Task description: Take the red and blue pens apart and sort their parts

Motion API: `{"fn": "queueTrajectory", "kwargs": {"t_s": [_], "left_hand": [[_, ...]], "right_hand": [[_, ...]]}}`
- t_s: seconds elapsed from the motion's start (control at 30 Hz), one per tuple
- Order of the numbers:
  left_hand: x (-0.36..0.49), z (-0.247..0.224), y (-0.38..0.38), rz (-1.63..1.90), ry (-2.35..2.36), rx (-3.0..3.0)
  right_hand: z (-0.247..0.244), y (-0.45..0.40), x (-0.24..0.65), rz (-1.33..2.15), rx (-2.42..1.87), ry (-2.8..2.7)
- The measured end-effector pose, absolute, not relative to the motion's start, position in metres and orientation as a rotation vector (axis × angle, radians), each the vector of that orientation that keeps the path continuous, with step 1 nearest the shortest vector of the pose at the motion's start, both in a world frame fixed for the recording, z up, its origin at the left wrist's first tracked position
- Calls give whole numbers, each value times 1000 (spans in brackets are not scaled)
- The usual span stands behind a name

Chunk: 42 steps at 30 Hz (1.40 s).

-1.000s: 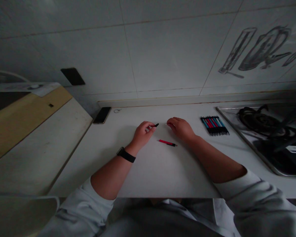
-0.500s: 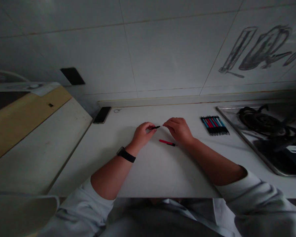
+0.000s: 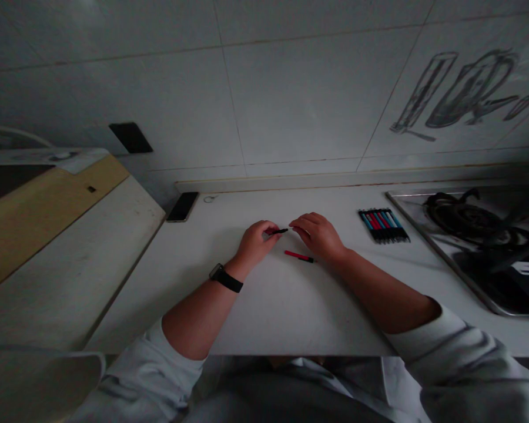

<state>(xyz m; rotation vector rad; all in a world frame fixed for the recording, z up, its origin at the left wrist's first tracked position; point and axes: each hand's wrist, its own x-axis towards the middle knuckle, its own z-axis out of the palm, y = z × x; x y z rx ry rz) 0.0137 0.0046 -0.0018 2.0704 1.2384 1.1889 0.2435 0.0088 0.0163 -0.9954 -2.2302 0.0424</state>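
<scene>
My left hand (image 3: 256, 239), a watch on its wrist, pinches a short black pen part (image 3: 282, 231) between thumb and fingers, its tip pointing right. My right hand (image 3: 321, 234) faces it, fingertips pressed together very close to that tip. Something small and pale shows at those fingertips, too tiny to name. Below the hands a red pen barrel (image 3: 295, 254) with a black end lies on the white countertop (image 3: 282, 311).
Right of my hands lies a row of several pens (image 3: 383, 225) in blue, red and white with black grips. Beyond it is a gas stove (image 3: 480, 235). A phone (image 3: 183, 207) and a small ring (image 3: 208, 199) rest at the back left, beside a white cabinet (image 3: 83, 252).
The fingertips of my right hand have come slightly nearer the tip of the black pen part. My left hand keeps its pinch, and the red barrel has stayed put.
</scene>
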Motion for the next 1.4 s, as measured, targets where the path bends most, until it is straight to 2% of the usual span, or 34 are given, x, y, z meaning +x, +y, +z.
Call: {"fn": "queueTrajectory", "kwargs": {"t_s": [0.8,1.4], "left_hand": [[12,-5,7,1191,1302,2036],[17,-4,4,1173,1174,2014]], "right_hand": [[18,8,243,53,-993,-2184],[21,-9,235,131,-803,-2231]]}}
